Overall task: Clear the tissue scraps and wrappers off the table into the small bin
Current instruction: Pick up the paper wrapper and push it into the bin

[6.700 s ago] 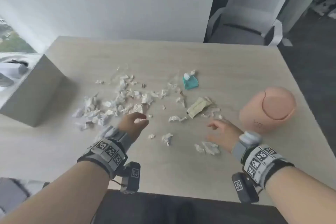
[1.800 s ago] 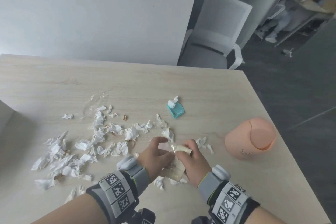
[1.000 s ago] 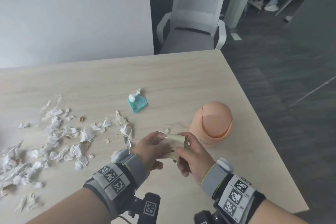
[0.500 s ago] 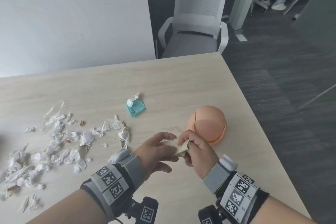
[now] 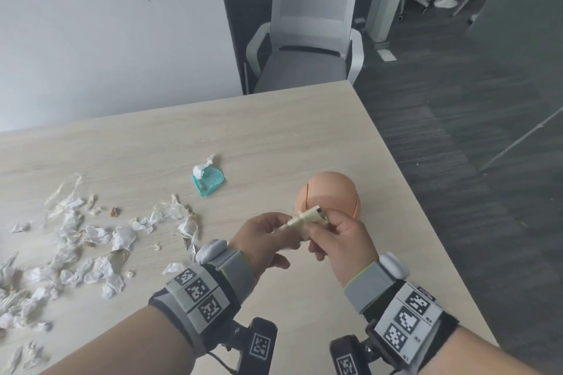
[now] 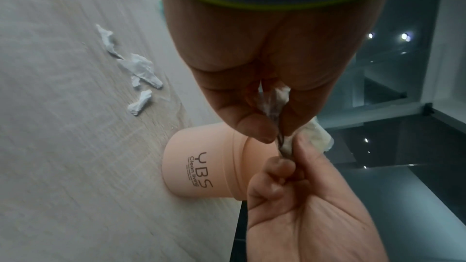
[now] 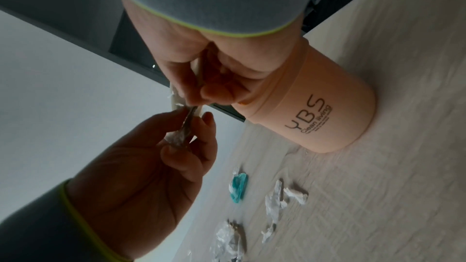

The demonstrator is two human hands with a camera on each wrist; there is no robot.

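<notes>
A folded beige wrapper (image 5: pixel 305 219) hangs above the table, just in front of the small peach bin (image 5: pixel 330 192). My left hand (image 5: pixel 285 224) pinches its left end and my right hand (image 5: pixel 323 221) pinches its right end. In the left wrist view the thumb and fingers (image 6: pixel 254 127) squeeze the crumpled wrapper (image 6: pixel 279 136) above the bin (image 6: pixel 201 168). Its domed lid looks shut. White tissue scraps (image 5: pixel 91 237) lie scattered across the table's left half. A teal wrapper (image 5: pixel 210 182) with a tissue bit lies farther back.
The wooden table (image 5: pixel 274 137) ends close to the right of the bin, with dark floor (image 5: pixel 457 161) beyond. A grey office chair (image 5: pixel 307 49) stands behind the table's far edge. A white wall (image 5: pixel 106 24) runs along the back left.
Both hands picked the beige wrapper off the table, folded it smaller between them and carried it right, up to the bin.
</notes>
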